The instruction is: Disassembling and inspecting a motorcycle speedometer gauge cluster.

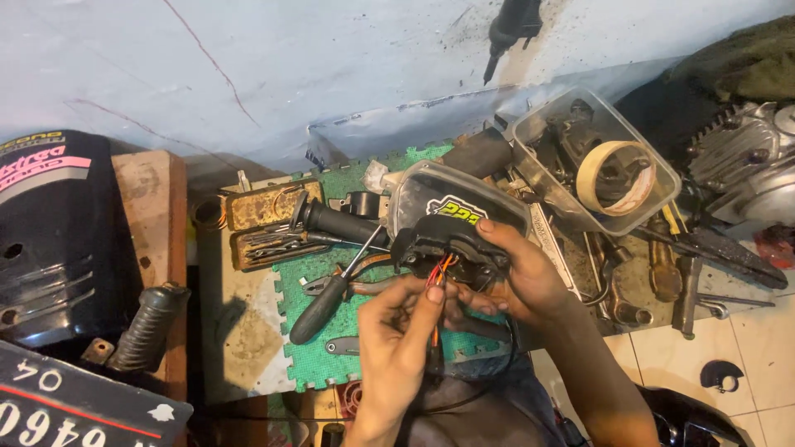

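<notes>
Nearest the camera: left hand (396, 331) raised, thumb and fingertips pinched together on the orange and red wires (440, 273) that come out of the back of the unit. One orange strand runs down past the palm.

Just above: right hand (520, 277) wrapped around the black housing (443, 240), thumb on the near side, fingers over the top edge, gripping firm. The housing is held in the air above the green foam mat (310, 352), its clear cover (460, 203) facing away from me.

My reading: wiring work at the back of the housing is in hand, a wire being sorted or seated. The next move would call for a steady right-hand hold and a fine pull or push along the wire's own line, with no twist on the bundle.

On the mat, left of the hands: a black-handled screwdriver (327, 302), with pliers (364, 287) just beside it.

Farther back: an open tin of drill bits (269, 244), a clear plastic tub (530, 132) holding a roll of tape (617, 178), wall behind.
</notes>
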